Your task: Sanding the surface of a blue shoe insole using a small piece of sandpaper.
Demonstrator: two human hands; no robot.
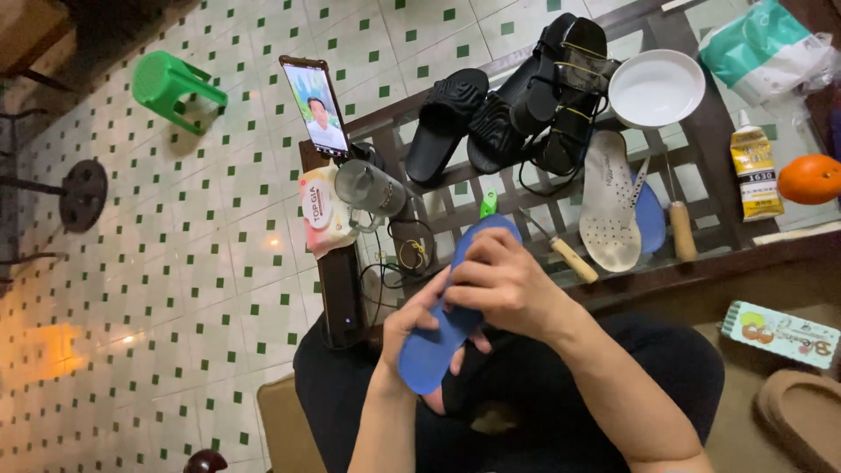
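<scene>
I hold a blue shoe insole [427, 361] over my lap with both hands. My left hand [408, 321] grips it from underneath near its lower end, thumb side up. My right hand [508, 285] is closed over its upper half, fingers pressing on the top face. The insole's far tip [491, 229] sticks out above my right hand, toward the glass-topped table [701, 263].
The table holds a white perforated insole [611, 201] lying on another blue insole [652, 221], two wooden-handled tools [571, 256] [681, 229], black sandals [565, 88], a black slide [445, 123], a white bowl [657, 88], a glue tube [755, 171], an orange [810, 178] and a propped phone [315, 105]. A green stool [171, 88] stands on the tiled floor.
</scene>
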